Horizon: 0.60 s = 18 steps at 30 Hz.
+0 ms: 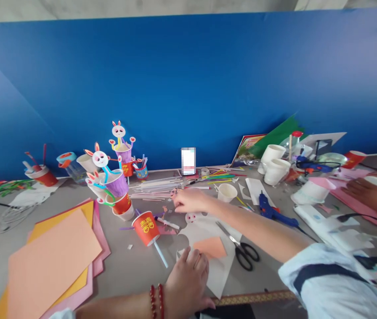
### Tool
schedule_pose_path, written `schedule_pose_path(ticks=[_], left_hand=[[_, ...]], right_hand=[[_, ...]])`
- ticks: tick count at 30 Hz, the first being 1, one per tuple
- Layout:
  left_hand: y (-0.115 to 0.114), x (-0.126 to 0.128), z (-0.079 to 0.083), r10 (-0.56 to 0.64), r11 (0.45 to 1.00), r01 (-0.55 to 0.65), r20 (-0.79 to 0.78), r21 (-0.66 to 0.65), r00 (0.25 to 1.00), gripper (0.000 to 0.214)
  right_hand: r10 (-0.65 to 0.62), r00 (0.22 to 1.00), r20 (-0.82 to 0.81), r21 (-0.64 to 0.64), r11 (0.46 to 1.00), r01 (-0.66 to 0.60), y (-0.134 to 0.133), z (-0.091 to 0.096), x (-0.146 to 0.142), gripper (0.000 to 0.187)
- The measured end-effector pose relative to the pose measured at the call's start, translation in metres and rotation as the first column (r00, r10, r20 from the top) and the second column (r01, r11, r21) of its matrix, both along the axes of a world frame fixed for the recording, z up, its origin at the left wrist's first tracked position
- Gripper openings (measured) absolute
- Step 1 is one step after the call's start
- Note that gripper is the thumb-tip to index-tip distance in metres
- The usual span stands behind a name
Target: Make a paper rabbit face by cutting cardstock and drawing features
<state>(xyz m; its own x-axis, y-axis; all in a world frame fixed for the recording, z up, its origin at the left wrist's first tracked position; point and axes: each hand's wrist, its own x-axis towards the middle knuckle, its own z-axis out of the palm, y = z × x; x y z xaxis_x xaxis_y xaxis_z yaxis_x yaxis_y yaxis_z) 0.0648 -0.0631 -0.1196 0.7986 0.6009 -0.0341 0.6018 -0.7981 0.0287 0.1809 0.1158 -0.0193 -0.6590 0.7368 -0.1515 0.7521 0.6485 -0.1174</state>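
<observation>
From the head view, much is cut off or hard to read. Our left hand (188,274) comes in from the near edge, its forearm cropped, with a red bead bracelet (157,302) at the wrist. Its fingers are bent, tips pressed down on a white paper sheet (223,271), gripping nothing. The hand hides the sheet's near left corner.

Our right hand (190,201) reaches across to the far side. Its fingertips are drawn together at the near ends of a loose bundle of thin straws (151,188). We cannot tell whether they pinch anything, as the spot is small and blurred. Its light blue sleeve (324,283) runs off the near right corner.

Another person's hand (363,189) enters from the right edge, partly cropped. A small upright rectangle (188,161) at the far wall is blurred out.

The white sheet lies flat on the grey counter (132,270), centre near. It is cut in an irregular outline, with a small rabbit face (191,217) at its far end and a matte peach paper piece (210,247) lying on it. Black-handled metal scissors (244,250) touch its right edge. A red paper cup (146,228) stands tilted just to its left, with a straw under it. To the far left stand purple cups with rabbit faces on bent stems (109,175). Smooth peach, yellow and pink sheets (49,257) overlap at near left. A blue plastic glue gun (270,212) lies to the right.
</observation>
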Motion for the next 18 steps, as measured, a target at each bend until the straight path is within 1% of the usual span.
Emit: schedule_pose_path(ticks=[2,4,7,9,10,12,14,15,17,18], left_hand=[[-0.001,0.001,0.003,0.018,1.0,-0.018,0.0,-0.003,1.0,0.089],[-0.002,0.001,0.007,0.025,1.0,-0.025,0.006,-0.002,1.0,0.09],[-0.001,-0.008,0.02,-0.014,1.0,0.014,0.091,-0.001,0.996,0.085],[0.004,-0.023,0.032,-0.022,1.0,0.023,0.203,-0.002,0.979,0.07],[0.007,-0.032,0.038,0.002,1.0,-0.003,0.27,0.004,0.963,0.059],[0.017,-0.055,0.049,0.091,0.992,-0.12,0.405,0.047,0.91,0.034],[0.028,-0.079,0.055,0.19,0.956,-0.275,0.496,0.104,0.848,0.027],[0.034,-0.089,0.056,0.208,0.936,-0.324,0.521,0.14,0.828,0.024],[0.043,-0.103,0.056,0.217,0.905,-0.373,0.532,0.204,0.819,0.022],[0.046,-0.108,0.054,0.215,0.901,-0.375,0.525,0.219,0.823,0.022]], right_hand=[[0.004,1.0,0.031,-0.006,1.0,-0.004,-0.027,-0.013,-0.02,0.019],[-0.018,0.998,0.057,-0.001,1.0,0.018,-0.044,-0.026,-0.036,0.02],[-0.054,0.996,0.073,0.001,0.999,0.054,-0.052,-0.037,-0.044,0.018],[-0.072,0.995,0.067,0.005,0.997,0.072,-0.052,-0.04,-0.042,0.018],[-0.082,0.995,0.064,0.007,0.997,0.082,-0.052,-0.041,-0.039,0.019],[-0.107,0.993,0.054,0.013,0.994,0.107,-0.055,-0.042,-0.033,0.022],[-0.138,0.989,0.044,0.023,0.99,0.137,-0.061,-0.043,-0.028,0.023],[-0.155,0.987,0.038,0.03,0.988,0.154,-0.064,-0.044,-0.026,0.023],[-0.193,0.981,0.023,0.045,0.98,0.191,-0.07,-0.043,-0.025,0.022],[-0.211,0.977,0.013,0.051,0.976,0.21,-0.072,-0.041,-0.024,0.022]])
